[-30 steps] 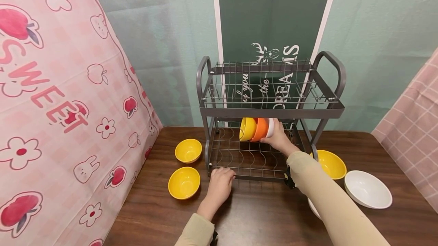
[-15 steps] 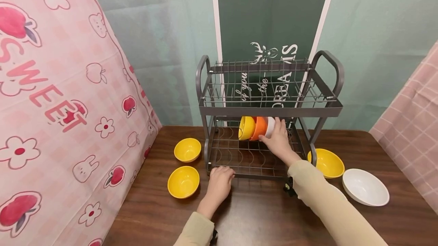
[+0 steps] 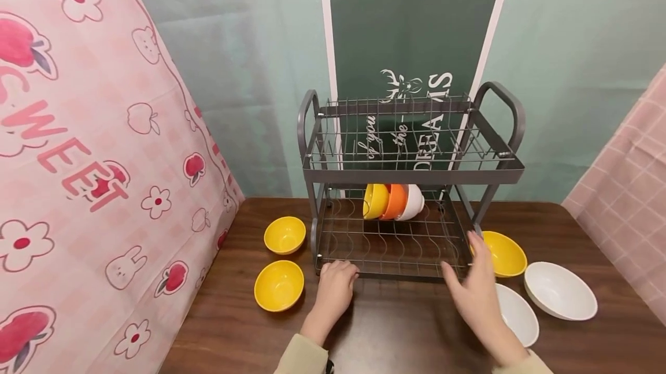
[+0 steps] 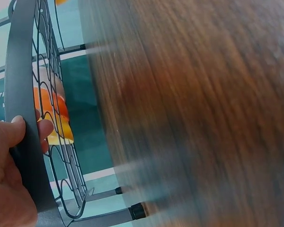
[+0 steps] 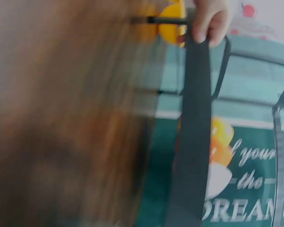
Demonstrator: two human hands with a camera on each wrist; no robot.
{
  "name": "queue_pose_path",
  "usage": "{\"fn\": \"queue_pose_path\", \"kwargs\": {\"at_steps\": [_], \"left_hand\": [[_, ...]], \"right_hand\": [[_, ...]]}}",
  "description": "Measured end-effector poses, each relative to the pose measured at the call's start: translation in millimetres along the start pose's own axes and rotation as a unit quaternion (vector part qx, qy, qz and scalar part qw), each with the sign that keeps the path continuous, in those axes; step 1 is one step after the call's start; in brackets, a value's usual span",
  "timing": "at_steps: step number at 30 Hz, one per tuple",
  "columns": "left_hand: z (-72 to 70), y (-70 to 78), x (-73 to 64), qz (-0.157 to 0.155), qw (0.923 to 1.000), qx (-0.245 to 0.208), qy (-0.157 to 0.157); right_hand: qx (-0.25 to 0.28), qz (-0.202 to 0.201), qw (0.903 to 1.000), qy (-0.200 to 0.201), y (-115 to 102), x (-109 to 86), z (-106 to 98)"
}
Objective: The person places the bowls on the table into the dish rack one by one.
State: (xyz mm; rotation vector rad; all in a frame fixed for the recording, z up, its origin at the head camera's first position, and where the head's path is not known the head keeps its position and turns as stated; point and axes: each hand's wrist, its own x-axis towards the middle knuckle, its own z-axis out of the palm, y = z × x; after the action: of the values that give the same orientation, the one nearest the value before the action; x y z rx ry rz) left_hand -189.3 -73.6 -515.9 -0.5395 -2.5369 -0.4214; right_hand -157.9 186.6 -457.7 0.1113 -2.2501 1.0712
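My left hand (image 3: 335,290) holds the front rail of the grey dish rack (image 3: 413,176) at its lower tier. In the left wrist view the thumb (image 4: 18,126) lies on the rail's near face and fingertips curl behind it. On that lower tier a yellow bowl (image 3: 376,202), an orange bowl (image 3: 397,202) and a white bowl (image 3: 414,203) stand tilted on edge, nested in a row. My right hand (image 3: 476,296), holding nothing, is by the rack's front right corner with thumb and fingers spread. Near it are another yellow bowl (image 3: 504,254) and a white bowl (image 3: 520,321), partly hidden by the hand.
A further white bowl (image 3: 561,291) sits at the far right of the wooden table (image 3: 400,328). Two yellow bowls, one behind (image 3: 285,235) and one in front (image 3: 279,286), are left of the rack. The rack's wire upper tier (image 3: 406,131) overhangs the lower one.
My right hand has let go of the white bowl in the rack and drawn back to the right, out of the lower tier. The left hand keeps its place on the rail.
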Motion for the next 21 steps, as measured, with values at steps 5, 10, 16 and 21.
{"fn": "queue_pose_path", "kwargs": {"at_steps": [5,10,16,21], "left_hand": [[1.5,2.1,-0.4,-0.004,1.0,0.004,-0.001],[2.2,1.7,-0.1,-0.001,1.0,0.004,0.002],[3.0,1.0,-2.2,0.003,1.0,0.007,0.004],[3.1,0.0,0.2,0.001,1.0,0.007,0.0]], "right_hand": [[-0.116,0.033,0.9921,-0.037,19.0,-26.3,-31.7],[-0.23,0.091,0.9507,-0.187,40.0,-40.8,-47.4],[-0.261,0.172,0.8865,-0.341,56.2,-52.7,-45.2],[-0.277,0.15,0.8847,-0.344,60.1,-61.5,-41.5]]}}
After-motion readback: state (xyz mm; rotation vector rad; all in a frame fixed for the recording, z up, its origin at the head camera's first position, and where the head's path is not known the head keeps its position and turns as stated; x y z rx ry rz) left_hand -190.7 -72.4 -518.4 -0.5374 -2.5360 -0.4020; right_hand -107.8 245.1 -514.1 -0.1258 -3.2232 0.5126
